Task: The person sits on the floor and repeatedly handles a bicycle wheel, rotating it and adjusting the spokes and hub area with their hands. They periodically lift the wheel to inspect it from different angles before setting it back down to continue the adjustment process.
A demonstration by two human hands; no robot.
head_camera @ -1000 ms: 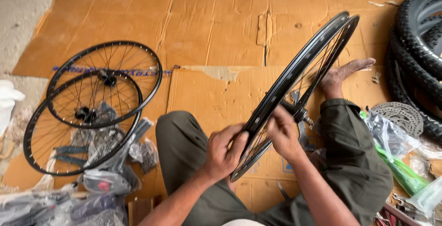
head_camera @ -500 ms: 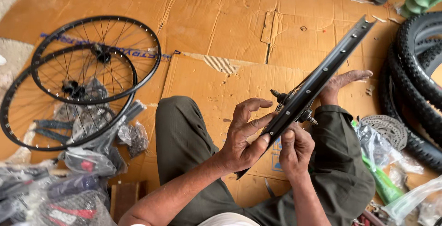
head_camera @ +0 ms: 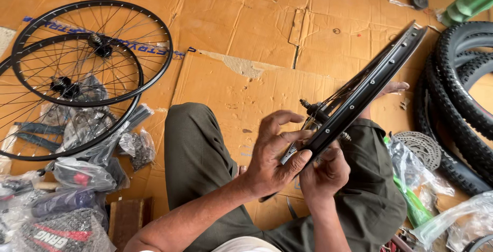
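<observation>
rim: a black spoked wheel (head_camera: 367, 85) held edge-on to the camera, tilted, its top end up and right, its low end between the two hands above the person's lap
hub: the axle end (head_camera: 313, 109) sticks out to the left of the rim, just above the left hand's fingers
left hand: (head_camera: 275, 154) cups the low end of the rim from the left, thumb pressed on the rim's outer face, fingers curled loosely toward the spokes and hub; the grip is a partly spread clasp on the rim
right hand: (head_camera: 324, 174) under and behind the low end of the rim, fingers bent up against it, pinching the rim edge from below; what the fingertips do exactly cannot be told
legs: olive trousers (head_camera: 200, 154), one knee raised at the left, the other leg under the rim with a bare foot (head_camera: 393, 86) showing past it
floor: flattened brown cardboard (head_camera: 246, 21)
wheels: two more black spoked wheels (head_camera: 92, 52) lie flat and overlapping at the left, well apart from the hands
bags: clear plastic bags of parts (head_camera: 84, 172) lie below those wheels
tyres: knobby black tyres (head_camera: 462, 93) stacked at the right
disc: a grey brake disc (head_camera: 423, 148) lies beside the tyres, near green-tinted plastic wrap (head_camera: 411, 195)
</observation>
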